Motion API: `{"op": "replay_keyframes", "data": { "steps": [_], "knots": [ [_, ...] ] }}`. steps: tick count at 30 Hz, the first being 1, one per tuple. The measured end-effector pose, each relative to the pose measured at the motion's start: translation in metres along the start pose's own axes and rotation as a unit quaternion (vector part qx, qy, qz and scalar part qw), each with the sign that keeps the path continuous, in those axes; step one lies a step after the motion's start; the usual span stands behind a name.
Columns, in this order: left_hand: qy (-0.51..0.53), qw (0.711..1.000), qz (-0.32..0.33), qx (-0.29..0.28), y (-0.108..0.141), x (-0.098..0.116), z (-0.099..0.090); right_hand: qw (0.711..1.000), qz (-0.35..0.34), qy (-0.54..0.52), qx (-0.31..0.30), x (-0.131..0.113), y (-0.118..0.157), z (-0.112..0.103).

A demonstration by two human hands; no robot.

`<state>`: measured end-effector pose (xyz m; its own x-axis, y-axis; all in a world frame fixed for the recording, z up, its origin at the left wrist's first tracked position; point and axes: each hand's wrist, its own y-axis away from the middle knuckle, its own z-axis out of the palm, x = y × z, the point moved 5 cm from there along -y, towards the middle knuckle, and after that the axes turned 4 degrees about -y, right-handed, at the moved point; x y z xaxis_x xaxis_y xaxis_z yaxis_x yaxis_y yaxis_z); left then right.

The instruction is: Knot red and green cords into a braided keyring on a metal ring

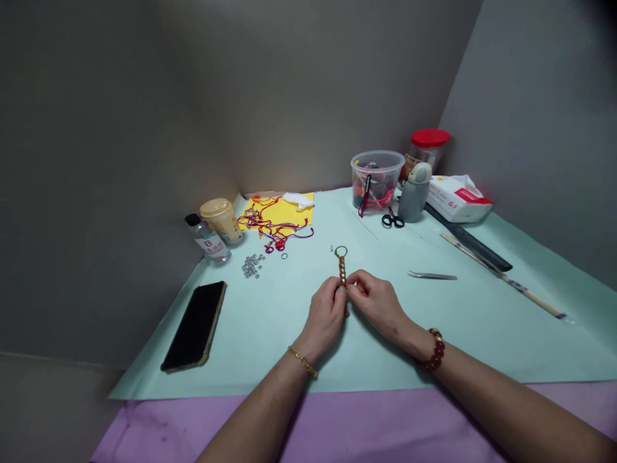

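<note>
A narrow braided cord piece [342, 270] in orange and green, with silvery bits along it, lies upright in view on the pale green sheet. At its far end is a green ring [341, 251]. My left hand [328, 308] is closed on the near end of the braid, thumb and fingers pressed together. From the right, my right hand [376, 301] pinches at the same near end, its fingertips almost touching the left thumb. The cord ends between the fingers are hidden. A tiny metal piece [331, 248] lies just left of the ring.
Left: a phone [195, 326], small metal nuts [251, 265], a bottle [211, 243], a lidded cup [222, 220], red cords [274, 225] on yellow paper. Right: tweezers [432, 276], scissors [393, 220], a clear tub [377, 183], a grey bottle [413, 200], tissues [457, 198], wrapped sticks [525, 292].
</note>
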<state>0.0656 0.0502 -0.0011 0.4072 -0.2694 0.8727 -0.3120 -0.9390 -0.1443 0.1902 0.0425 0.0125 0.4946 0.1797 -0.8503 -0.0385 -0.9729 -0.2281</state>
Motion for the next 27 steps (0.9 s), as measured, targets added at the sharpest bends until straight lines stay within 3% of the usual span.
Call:
{"op": "replay_keyframes", "data": {
  "steps": [6,13,21,27],
  "knots": [
    [0.032,0.999,-0.037,0.004,-0.0010,-0.0038,-0.0005,0.997,0.031,-0.069,-0.021,0.0024,-0.0019,0.0018],
    [0.049,0.998,-0.033,0.023,0.0001,-0.0038,-0.0007,0.999,0.018,-0.047,-0.021,0.0001,0.0005,0.0033],
    [-0.048,0.996,-0.015,0.072,-0.0001,-0.0015,-0.0051,1.000,-0.019,0.016,-0.004,-0.0041,-0.0002,0.0046],
    [-0.068,0.995,-0.008,0.069,-0.0003,0.0004,-0.0057,0.999,-0.022,0.039,-0.001,-0.0056,0.0002,0.0041]
  ]
}}
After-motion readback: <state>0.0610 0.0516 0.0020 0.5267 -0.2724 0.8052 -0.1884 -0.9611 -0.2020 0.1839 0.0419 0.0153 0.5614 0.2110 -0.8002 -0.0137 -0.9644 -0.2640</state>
